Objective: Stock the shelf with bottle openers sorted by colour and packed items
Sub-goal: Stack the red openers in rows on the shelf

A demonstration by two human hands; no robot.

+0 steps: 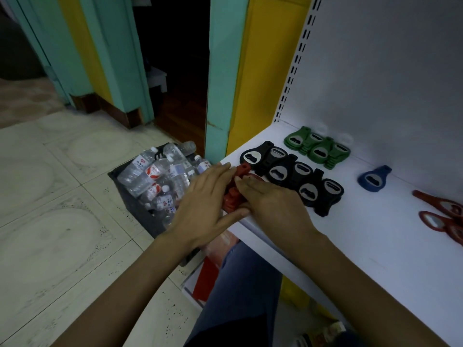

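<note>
From here I see a small shop: a white display shelf with a slotted upright at its far left holds black openers and green openers grouped by colour, and a crate of water bottles stands on the tiled floor to the left.

Your shelf: green openers rearmost, black openers before them, blue opener alone, red openers at front edge

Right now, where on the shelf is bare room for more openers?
Free: gap between black openers and blue opener; front shelf strip from right hand to red-handled openers. Crowded: front-left corner, where it and the left hand touch the red stack.
</note>
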